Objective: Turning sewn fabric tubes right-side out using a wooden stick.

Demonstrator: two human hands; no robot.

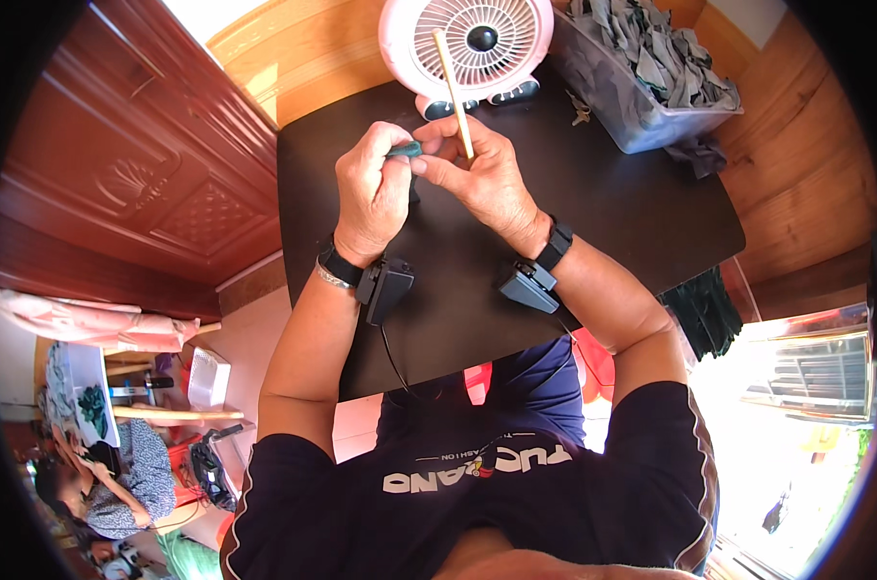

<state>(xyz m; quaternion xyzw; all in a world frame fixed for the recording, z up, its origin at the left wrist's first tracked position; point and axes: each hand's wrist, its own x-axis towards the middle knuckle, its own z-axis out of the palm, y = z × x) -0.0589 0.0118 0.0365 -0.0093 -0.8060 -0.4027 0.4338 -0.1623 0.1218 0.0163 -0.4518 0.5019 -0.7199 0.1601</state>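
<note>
Above the far half of the black table, my two hands meet at the fingertips. My left hand is closed, pinching a small dark teal piece that looks like folded cloth. Thumb and fingertips of my right hand touch or nearly touch the piece's right end. A slim pale stick rises from my right hand, held between its fingers and tilted away from me. Its lower end is hidden in the hand. A black strap with a small dark box sits on each of my wrists.
A pink fan stands at the table's far edge, just beyond my hands. To its right is a clear plastic bin heaped with grey cloth pieces. Dark cloth hangs by the right edge. Another person sits at lower left.
</note>
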